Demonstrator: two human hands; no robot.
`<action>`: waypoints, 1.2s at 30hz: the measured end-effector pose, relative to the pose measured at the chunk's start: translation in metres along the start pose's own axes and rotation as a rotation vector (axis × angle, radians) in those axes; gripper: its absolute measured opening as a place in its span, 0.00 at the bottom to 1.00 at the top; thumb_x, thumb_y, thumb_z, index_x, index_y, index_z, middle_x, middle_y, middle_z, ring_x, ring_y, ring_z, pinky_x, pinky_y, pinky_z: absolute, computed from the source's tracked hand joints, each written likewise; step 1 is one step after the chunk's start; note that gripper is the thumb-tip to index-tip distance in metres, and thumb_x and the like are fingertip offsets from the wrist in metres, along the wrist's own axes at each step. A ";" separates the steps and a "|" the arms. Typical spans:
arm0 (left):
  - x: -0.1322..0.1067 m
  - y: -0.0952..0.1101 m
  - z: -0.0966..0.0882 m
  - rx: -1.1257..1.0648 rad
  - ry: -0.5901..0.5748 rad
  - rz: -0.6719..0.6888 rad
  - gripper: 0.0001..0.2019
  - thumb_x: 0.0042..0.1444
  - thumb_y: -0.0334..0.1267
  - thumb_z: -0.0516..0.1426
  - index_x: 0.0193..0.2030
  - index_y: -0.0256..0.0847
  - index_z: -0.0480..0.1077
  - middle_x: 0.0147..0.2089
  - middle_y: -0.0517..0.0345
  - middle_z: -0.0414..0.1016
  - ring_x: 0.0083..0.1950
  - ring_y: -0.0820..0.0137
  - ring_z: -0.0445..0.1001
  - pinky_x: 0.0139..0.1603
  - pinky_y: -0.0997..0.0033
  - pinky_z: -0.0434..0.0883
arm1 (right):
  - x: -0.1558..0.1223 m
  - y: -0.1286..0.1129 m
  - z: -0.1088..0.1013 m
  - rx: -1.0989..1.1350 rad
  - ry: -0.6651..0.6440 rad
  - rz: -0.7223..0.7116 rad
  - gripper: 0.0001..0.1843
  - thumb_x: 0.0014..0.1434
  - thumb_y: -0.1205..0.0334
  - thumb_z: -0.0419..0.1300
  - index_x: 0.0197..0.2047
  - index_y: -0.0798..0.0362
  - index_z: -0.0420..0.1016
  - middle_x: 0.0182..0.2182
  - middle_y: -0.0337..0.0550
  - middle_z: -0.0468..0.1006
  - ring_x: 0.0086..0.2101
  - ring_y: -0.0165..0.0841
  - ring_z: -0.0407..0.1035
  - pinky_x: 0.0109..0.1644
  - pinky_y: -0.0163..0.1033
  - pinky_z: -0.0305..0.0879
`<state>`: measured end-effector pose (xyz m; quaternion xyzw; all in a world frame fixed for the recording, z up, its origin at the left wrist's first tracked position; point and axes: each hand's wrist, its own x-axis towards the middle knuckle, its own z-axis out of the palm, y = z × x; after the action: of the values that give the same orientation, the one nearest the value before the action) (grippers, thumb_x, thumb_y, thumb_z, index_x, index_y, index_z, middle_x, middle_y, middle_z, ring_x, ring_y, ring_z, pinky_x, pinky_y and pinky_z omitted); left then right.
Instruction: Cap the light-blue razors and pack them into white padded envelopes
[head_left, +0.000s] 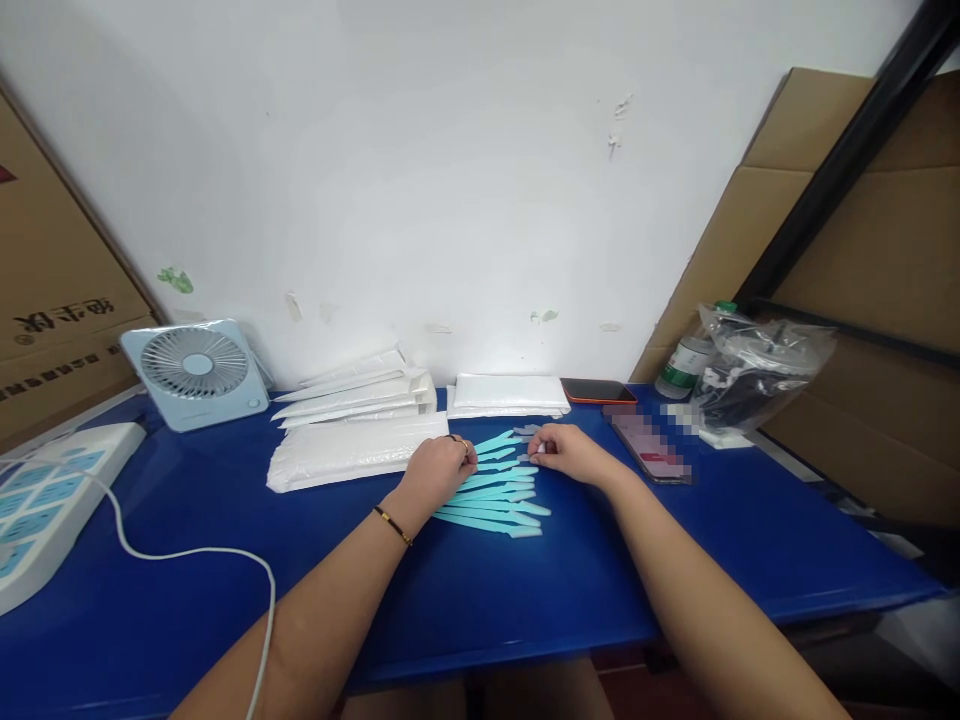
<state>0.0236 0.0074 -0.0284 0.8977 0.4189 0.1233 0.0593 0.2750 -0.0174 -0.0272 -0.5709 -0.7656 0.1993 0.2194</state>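
Observation:
Several turquoise eyebrow razors point(491, 492) lie fanned out side by side on the blue table point(510, 600), their pale tips pointing right. My left hand point(441, 467) rests over the handle ends at the left, its fingers pinched on one eyebrow razor. At the opposite side my right hand point(568, 453) has thumb and fingertips pinched on a small translucent piece, a cap by its look, beside the tips of the upper razors. A few clear caps point(527, 431) show just above those fingers. My fingers partly hide the upper razors.
White padded envelopes point(352, 450) lie left of the razors, and another white stack point(510, 393) sits by the wall. A fan point(199, 372), a power strip point(60, 500) and its cable are left. Phones point(649, 445), a bottle point(684, 365) and a plastic bag point(757, 370) are right.

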 end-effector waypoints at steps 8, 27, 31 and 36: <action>-0.001 0.000 -0.001 -0.029 -0.002 -0.007 0.06 0.55 0.36 0.54 0.34 0.43 0.73 0.35 0.58 0.75 0.35 0.69 0.72 0.37 0.72 0.65 | -0.003 -0.001 -0.004 0.009 -0.038 -0.045 0.03 0.51 0.67 0.61 0.31 0.53 0.76 0.27 0.40 0.72 0.26 0.29 0.64 0.29 0.32 0.57; -0.005 0.006 -0.005 -0.113 -0.011 0.034 0.09 0.56 0.40 0.55 0.40 0.43 0.73 0.43 0.57 0.72 0.40 0.68 0.71 0.39 0.72 0.66 | 0.003 0.000 0.001 0.019 0.165 -0.080 0.07 0.55 0.63 0.58 0.37 0.52 0.77 0.31 0.41 0.74 0.28 0.30 0.65 0.33 0.35 0.61; -0.003 0.003 -0.003 -0.055 0.030 0.050 0.11 0.58 0.39 0.52 0.46 0.45 0.72 0.47 0.56 0.70 0.45 0.67 0.70 0.44 0.70 0.66 | 0.008 0.006 0.001 -0.093 0.158 -0.085 0.09 0.54 0.68 0.58 0.39 0.52 0.76 0.35 0.43 0.72 0.32 0.31 0.66 0.38 0.36 0.61; 0.000 0.002 0.001 -0.005 0.007 0.032 0.10 0.58 0.39 0.53 0.43 0.44 0.73 0.45 0.55 0.72 0.46 0.66 0.69 0.45 0.69 0.65 | 0.006 0.014 -0.001 -0.168 0.105 0.001 0.04 0.53 0.66 0.58 0.32 0.52 0.75 0.35 0.43 0.73 0.34 0.33 0.67 0.38 0.35 0.60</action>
<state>0.0248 0.0061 -0.0286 0.9037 0.4043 0.1284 0.0582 0.2848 -0.0078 -0.0339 -0.5974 -0.7668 0.1044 0.2104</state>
